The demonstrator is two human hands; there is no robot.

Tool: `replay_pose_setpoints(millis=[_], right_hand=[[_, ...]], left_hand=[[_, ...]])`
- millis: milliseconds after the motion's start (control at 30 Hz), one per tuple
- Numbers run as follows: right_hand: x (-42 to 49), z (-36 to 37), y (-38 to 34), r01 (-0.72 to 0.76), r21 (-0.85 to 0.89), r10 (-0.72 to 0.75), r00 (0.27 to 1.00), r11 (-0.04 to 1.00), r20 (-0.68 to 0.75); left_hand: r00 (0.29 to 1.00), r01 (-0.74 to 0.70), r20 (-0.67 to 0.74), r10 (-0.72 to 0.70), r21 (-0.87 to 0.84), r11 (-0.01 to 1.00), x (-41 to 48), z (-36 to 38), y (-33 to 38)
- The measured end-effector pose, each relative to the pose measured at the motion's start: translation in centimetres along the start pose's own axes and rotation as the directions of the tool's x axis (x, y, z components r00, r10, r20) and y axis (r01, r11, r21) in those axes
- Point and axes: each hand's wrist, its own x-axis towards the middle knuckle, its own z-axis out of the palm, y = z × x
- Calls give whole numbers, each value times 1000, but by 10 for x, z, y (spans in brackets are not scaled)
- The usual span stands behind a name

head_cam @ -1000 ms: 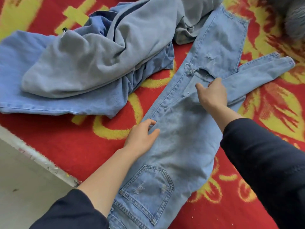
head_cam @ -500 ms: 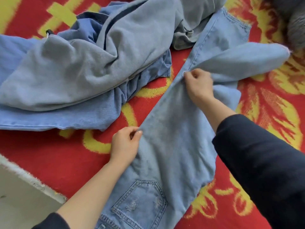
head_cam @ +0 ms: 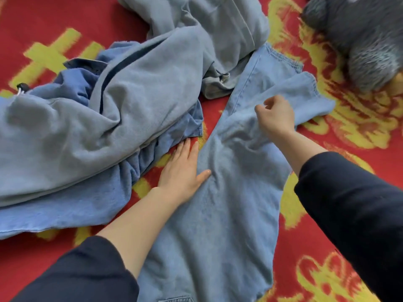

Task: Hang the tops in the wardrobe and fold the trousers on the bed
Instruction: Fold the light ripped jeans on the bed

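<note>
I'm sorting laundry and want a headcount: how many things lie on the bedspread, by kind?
jeans: 1
grey-blue top: 1
denim piece under that top: 1
plush toy: 1
Total: 4. The darker blue cloth in the pile may be a fifth; I cannot tell.

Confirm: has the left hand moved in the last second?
Yes. The left hand went farther from the person along the jeans' left edge, now lying flat mostly on the red bedspread, fingertips near the denim pile.
</note>
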Motion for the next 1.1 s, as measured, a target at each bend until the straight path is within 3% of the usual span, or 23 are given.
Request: replay_pose_setpoints(millis=[133,267,433,500,567,633,700,833,967,1100], right_hand=[[38,6,2,-97,-100,99,995,990,16],[67,8,1,-169,-155,181,982,973,62],[79,5,1,-198,-179,210,977,964,48],[74,-1,-3,-220,-101,219,976,970,-22],[73,-6,-17,-183,11,182,963,983,-198],[76,-4,-36,20,50,-4,951,999,-310],[78,5,-53,162,-87,-176,966,983,-188],[78,31,-44,154,-205,-117,977,967,180],[64,35,-16,275,-231,-217,944,933,249],[27,26,19,260,-253,-194,947,932,257]], left_hand=[[997,1,-77,18,235,972,16,-1,5],[985,26,-169,26,296,955,28,9,4],[990,39,-142,20,402,915,38,10,9],[987,43,-156,24,408,912,38,10,9],[983,30,-180,45,396,918,42,5,11],[980,24,-191,50,365,931,45,0,12],[977,43,-210,31,338,940,47,0,12],[972,75,-236,-1,307,949,47,8,16],[974,55,-224,29,359,932,48,10,15],[976,32,-210,64,425,905,45,9,11]])
